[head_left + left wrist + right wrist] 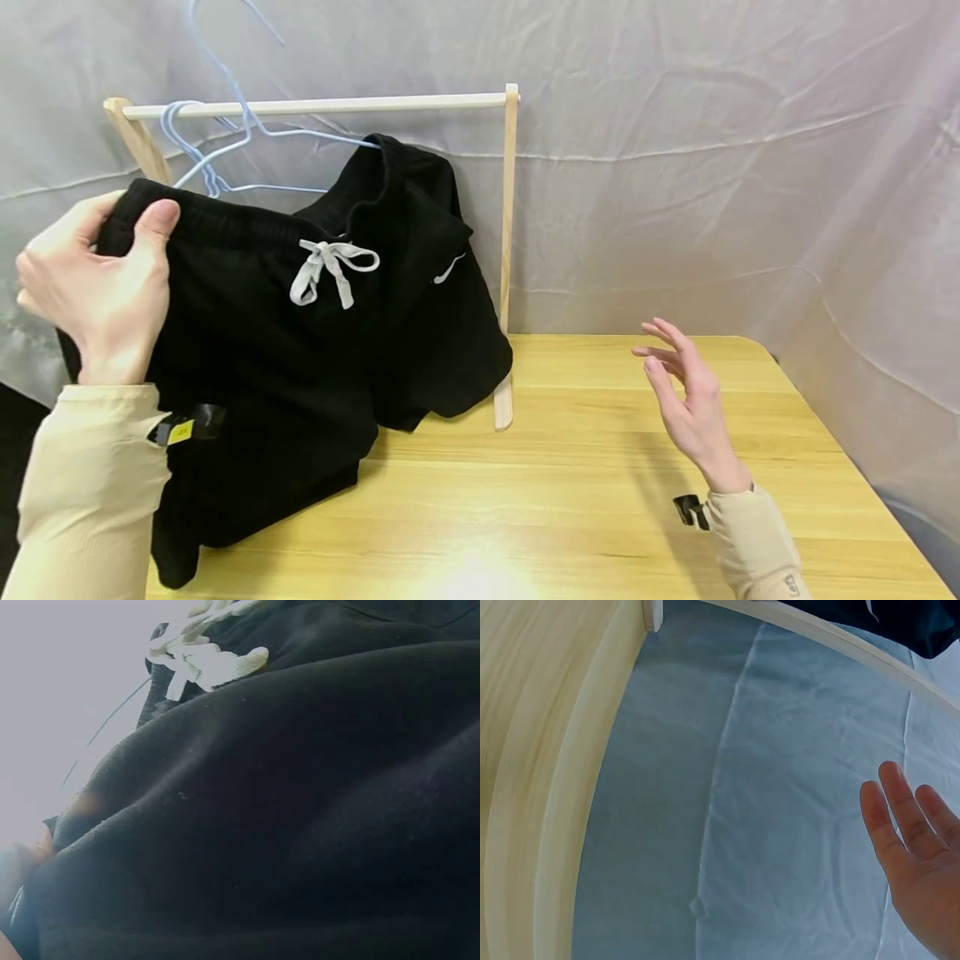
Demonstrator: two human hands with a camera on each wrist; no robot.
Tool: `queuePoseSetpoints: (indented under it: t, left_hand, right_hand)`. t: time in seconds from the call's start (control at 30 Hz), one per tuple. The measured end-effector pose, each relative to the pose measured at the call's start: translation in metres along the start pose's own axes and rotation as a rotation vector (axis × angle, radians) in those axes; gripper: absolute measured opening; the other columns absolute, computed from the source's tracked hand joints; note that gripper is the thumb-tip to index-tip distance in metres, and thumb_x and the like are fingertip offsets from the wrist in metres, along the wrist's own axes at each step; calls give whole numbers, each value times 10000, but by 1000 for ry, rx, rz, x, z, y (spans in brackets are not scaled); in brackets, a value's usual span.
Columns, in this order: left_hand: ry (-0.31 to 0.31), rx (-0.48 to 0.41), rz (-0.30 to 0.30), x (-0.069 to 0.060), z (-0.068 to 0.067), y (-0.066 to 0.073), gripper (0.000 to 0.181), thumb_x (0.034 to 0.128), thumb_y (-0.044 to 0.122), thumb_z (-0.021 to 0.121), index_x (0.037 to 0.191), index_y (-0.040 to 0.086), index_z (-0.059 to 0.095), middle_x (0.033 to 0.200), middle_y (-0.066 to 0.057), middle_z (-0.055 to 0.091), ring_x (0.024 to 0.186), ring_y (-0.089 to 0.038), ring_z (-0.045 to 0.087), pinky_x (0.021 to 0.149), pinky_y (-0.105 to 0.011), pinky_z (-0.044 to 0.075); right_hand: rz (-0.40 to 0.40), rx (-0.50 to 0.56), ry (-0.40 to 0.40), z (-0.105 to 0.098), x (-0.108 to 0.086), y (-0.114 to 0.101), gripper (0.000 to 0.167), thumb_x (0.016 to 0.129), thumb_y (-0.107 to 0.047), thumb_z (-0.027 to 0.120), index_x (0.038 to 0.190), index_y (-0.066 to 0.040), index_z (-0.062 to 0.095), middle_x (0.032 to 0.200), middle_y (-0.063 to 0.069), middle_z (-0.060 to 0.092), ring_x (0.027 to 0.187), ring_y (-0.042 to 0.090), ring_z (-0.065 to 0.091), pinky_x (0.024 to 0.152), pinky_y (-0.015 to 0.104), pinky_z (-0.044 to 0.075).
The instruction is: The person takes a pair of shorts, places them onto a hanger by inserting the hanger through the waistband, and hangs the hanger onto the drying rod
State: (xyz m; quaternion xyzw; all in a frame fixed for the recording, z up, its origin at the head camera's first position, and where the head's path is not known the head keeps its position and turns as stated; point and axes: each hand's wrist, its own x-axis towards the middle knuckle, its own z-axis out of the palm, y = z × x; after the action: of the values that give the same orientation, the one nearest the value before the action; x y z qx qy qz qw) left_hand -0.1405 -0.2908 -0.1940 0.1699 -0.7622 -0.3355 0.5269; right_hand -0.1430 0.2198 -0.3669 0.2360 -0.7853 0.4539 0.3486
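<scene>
My left hand (pixel 112 267) pinches the waistband of a pair of black shorts (pixel 255 350) at its left end, thumb in front. A white drawstring bow (pixel 326 265) sits at the waist, and a white swoosh marks the right leg. One light blue hanger (pixel 243 117) reaches from inside the waistband's right end up past the rail, its hook at the top. In the left wrist view, black fabric (pixel 285 810) covers most of the picture. Over the right side of the table, my right hand (pixel 693 400) holds nothing, its fingers loosely extended.
A rack with a white rail (pixel 390 103) and wooden posts (pixel 508 217) stands on the wooden table (pixel 570 500). Other blue hangers (pixel 201 158) hang at the rail's left, behind the shorts. Grey cloth (pixel 675 167) forms the backdrop.
</scene>
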Motion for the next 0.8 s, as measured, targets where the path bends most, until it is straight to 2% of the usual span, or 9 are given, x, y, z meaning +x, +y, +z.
queuePoseSetpoints:
  t: [0.1,0.17,0.27,0.37,0.43,0.57,0.67,0.8]
  left_hand:
    - [9,17,33,1,1,-2,224,792,575,761,981,455,783,955,382,695,818,255,364,783,-254,185]
    - [16,23,47,1,2,-3,262,791,600,753,993,437,791,1000,326,726,843,242,401,767,-251,182]
    - [25,24,62,-1,2,-5,324,791,626,743,1021,405,795,1042,263,749,930,45,610,744,-259,192]
    - [39,19,85,-2,7,-7,374,799,640,729,1053,373,790,1071,167,772,1045,-223,691,717,-289,215]
    - [43,19,102,-4,11,-8,394,807,647,717,1064,357,788,1091,91,779,1074,-330,684,712,-314,231]
    - [45,12,137,-7,19,-9,424,819,653,703,1079,327,782,1094,-23,779,1057,-377,687,710,-375,269]
    - [43,-3,149,-9,25,-10,422,825,646,701,1079,318,781,1078,-35,781,1050,-381,691,703,-392,278]
    - [41,-18,162,-12,32,-11,406,833,627,707,1075,308,782,1063,-6,784,1036,-385,696,686,-392,275]
  right_hand:
    - [-2,-3,-1,2,-4,-6,551,964,98,535,1486,-64,467,1396,-127,577,1132,-48,628,974,89,445]
    - [-4,-13,-7,4,-5,-10,568,957,99,550,1489,-82,469,1398,-84,586,1141,-42,621,976,85,438]
    - [-1,-15,-15,9,-4,-17,584,951,94,570,1491,-109,476,1395,0,601,1140,-39,615,967,81,437]
    - [-3,-10,-33,18,5,-19,571,954,81,578,1484,-107,484,1388,92,611,1136,-58,606,952,88,442]
    - [-4,5,-46,27,17,-21,542,963,66,576,1474,-94,493,1375,140,618,1120,-60,605,935,98,452]
    - [14,32,-66,50,50,-27,461,983,5,586,1436,-43,520,1311,179,643,1025,76,646,866,101,475]
    - [43,39,-88,69,81,-33,431,995,-57,598,1417,-13,526,1272,198,647,952,225,663,805,136,493]
    - [84,18,-147,92,119,-39,476,1011,-134,594,1448,16,477,1320,229,598,927,321,640,795,303,504]
